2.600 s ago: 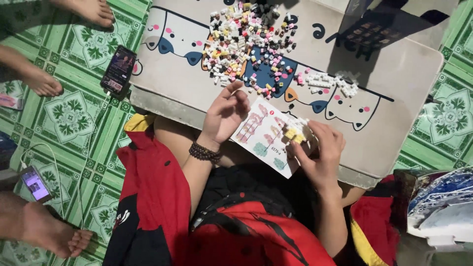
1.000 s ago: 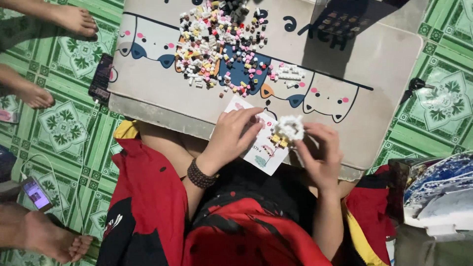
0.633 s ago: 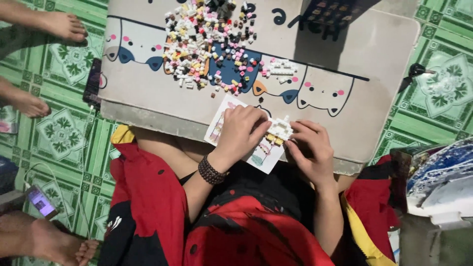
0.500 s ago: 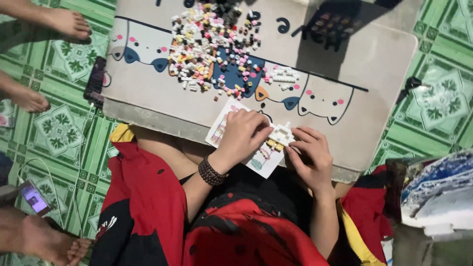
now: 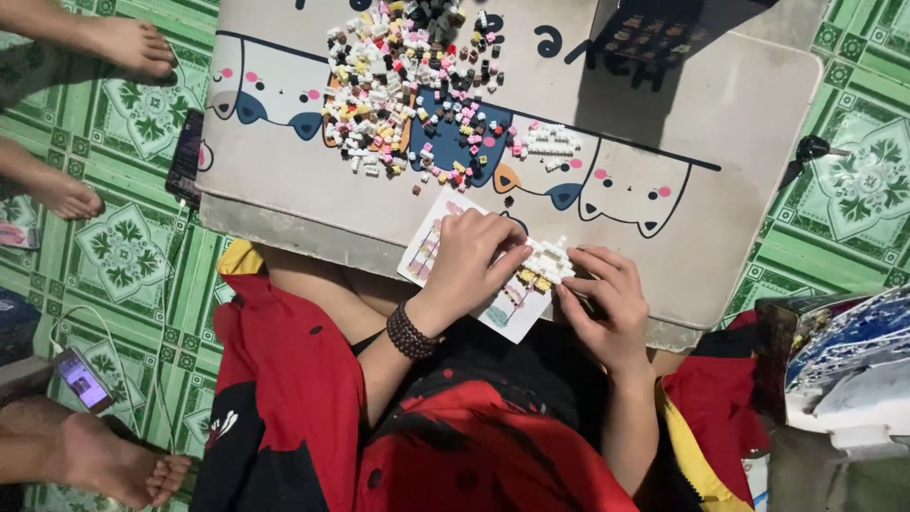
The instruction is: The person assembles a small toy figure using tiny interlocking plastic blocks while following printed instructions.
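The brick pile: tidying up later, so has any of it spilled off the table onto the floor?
No, the brick pile lies wholly on the table.

Both hands bare: left hand (image 5: 471, 263), right hand (image 5: 607, 301). Dark beaded bracelet (image 5: 410, 331) around the left wrist. Forearms uncovered, no sleeves visible. Red and black garment (image 5: 445, 446) over lap and legs, yellow trim (image 5: 697, 455) at right edge.

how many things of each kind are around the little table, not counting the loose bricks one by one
Phones: 2, a dark phone by the table edge, a lit phone on the floor
Instruction sheet: 1
Brick model between the left hand and right hand: 1
Brick pile: 1
Bead bracelet: 1
Other people's bare feet: 3
Total: 9
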